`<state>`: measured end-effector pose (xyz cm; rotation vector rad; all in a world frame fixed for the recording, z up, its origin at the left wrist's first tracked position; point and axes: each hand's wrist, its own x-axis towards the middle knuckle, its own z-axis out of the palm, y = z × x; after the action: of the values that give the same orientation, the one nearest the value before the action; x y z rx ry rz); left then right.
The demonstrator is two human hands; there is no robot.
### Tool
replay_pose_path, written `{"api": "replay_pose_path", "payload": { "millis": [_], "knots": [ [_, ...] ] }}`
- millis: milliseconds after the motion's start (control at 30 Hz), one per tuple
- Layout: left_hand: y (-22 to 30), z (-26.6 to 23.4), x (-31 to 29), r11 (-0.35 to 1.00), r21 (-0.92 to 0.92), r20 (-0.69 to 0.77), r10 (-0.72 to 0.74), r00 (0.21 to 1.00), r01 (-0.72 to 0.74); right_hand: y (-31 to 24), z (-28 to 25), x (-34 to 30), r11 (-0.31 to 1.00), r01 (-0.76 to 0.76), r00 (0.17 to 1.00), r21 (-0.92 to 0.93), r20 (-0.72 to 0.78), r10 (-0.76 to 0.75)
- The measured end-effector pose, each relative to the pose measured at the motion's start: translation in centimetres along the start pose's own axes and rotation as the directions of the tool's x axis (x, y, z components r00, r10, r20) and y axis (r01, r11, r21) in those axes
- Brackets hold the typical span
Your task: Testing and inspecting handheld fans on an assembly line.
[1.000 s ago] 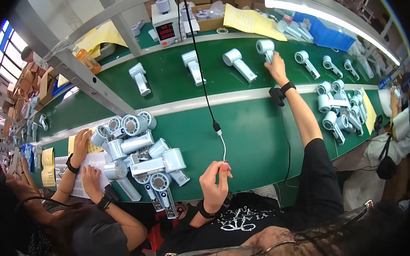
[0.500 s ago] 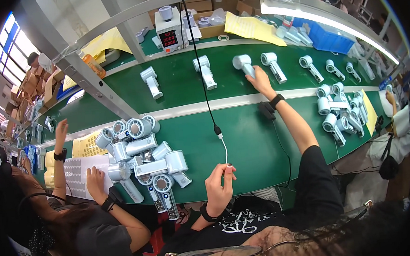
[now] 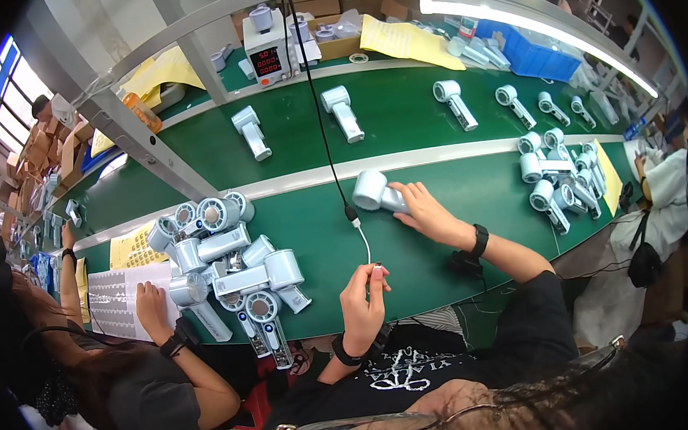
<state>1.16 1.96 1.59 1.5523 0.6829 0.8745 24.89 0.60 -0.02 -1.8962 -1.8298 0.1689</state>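
Observation:
With thumb and fingers pinched, my left hand [image 3: 362, 307] holds the end of a white charging cable [image 3: 364, 241], which hangs from a black cord. My right hand [image 3: 435, 219] grips a pale blue handheld fan [image 3: 371, 190] by its handle, above the green bench, its round head toward the left near the cord. A heap of similar fans [image 3: 283, 267] lies left of my left hand, some with bare inner parts showing in their handles.
Several fans stand spaced along the far green strip [image 3: 400, 101], beyond a metal rail [image 3: 419, 156]. A power supply [image 3: 266, 58] sits behind it. Another fan pile [image 3: 542, 167] is at the right. A co-worker's hand [image 3: 153, 309] rests on a printed sheet at the left.
My right hand has taken the fan off the far strip and brought it nearer, across the rail, toward the cable. My left hand keeps its pinch on the cable end.

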Motion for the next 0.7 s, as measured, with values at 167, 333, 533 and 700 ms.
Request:
{"api": "replay_pose_path", "payload": {
  "millis": [167, 333, 533, 700],
  "knots": [
    [0.1, -0.7, -0.1, 1.0, 0.03, -0.02, -0.002, 1.0, 0.003, 9.7, -2.8, 4.4, 0.988, -0.043, 0.938, -0.148, -0.345, -0.011],
    [0.5, -0.9, 0.3, 0.999, 0.029, -0.024, 0.015, 1.0, -0.014, 28.8, -6.1, 5.4, 0.589, -0.703, 0.694, -0.398, -0.563, 0.449],
    [-0.1, -1.6, 0.5, 0.999, 0.05, -0.065, -0.003, 0.998, 0.006, 29.4, -4.4, 5.2, 0.683, -0.647, 0.74, -0.34, -0.497, 0.453],
    [0.1, -1.3, 0.5, 0.999, 0.033, -0.053, -0.006, 0.999, 0.007, 27.3, -4.4, 4.6, 0.933, -0.36, 0.738, -0.005, -0.613, 0.282]
  ]
}}
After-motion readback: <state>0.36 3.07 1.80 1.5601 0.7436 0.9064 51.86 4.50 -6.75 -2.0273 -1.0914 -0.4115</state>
